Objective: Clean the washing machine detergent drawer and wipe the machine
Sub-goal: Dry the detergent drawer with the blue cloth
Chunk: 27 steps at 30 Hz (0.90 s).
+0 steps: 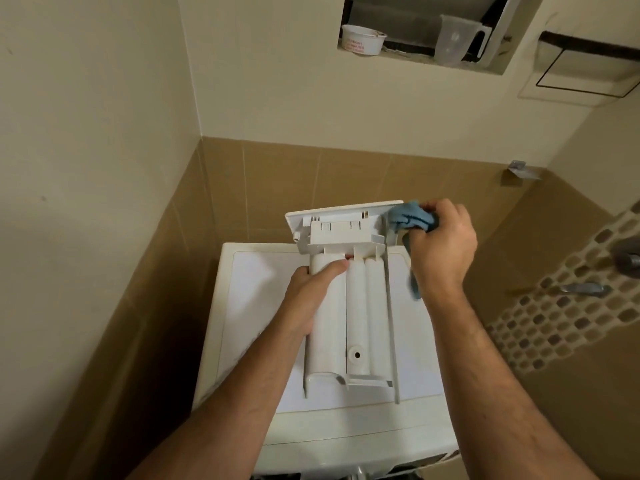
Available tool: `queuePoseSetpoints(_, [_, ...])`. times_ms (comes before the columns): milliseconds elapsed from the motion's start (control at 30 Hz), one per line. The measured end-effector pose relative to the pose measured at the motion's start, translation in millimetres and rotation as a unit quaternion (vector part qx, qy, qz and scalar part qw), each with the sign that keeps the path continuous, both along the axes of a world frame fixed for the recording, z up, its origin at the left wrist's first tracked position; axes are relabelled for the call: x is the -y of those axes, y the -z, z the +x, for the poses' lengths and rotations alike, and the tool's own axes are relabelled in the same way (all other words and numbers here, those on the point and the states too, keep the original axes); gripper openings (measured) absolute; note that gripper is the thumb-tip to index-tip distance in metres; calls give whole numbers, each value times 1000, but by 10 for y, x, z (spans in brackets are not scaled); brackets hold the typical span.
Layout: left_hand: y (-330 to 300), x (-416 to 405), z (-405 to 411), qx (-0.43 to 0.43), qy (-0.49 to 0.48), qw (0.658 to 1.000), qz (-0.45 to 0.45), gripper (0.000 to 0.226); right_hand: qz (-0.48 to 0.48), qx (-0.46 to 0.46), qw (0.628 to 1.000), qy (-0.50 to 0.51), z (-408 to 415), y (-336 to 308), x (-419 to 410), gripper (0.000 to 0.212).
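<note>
The white detergent drawer (356, 306) is out of the machine and held upside down over the white washing machine top (252, 306), its front panel pointing away from me. My left hand (311, 292) grips the drawer's left side, thumb lying across its underside. My right hand (440, 247) holds a blue cloth (412, 218) bunched against the right end of the front panel. A strip of the cloth hangs down below that hand.
Brown tiled walls close in behind and to the left of the machine. A wall niche above holds a white tub (363, 38) and a clear measuring jug (453, 39). Metal tap fittings (585, 289) stick out of the mosaic wall on the right.
</note>
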<state>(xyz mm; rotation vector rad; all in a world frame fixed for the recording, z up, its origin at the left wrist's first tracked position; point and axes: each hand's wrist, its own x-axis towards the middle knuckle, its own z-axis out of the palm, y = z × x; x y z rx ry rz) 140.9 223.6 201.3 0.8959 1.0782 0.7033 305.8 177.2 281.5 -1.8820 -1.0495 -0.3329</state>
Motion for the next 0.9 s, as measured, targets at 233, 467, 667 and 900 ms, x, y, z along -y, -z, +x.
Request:
queuePoseSetpoints(233, [-54, 59, 101, -55, -18, 998, 33, 72, -4, 47, 998, -52, -141, 99, -128, 22])
queuePoseSetpoints(467, [-23, 66, 76, -128, -35, 990, 51, 77, 31, 127, 982, -134, -239, 183, -153, 23])
queuePoseSetpoints(667, [-48, 109, 84, -204, -11, 975, 86, 67, -6, 179, 952, -249, -547, 224, -244, 28])
queuePoseSetpoints(900, [-31, 119, 47, -213, -32, 971, 107, 61, -18, 215, 929, -302, -442, 249, -255, 20])
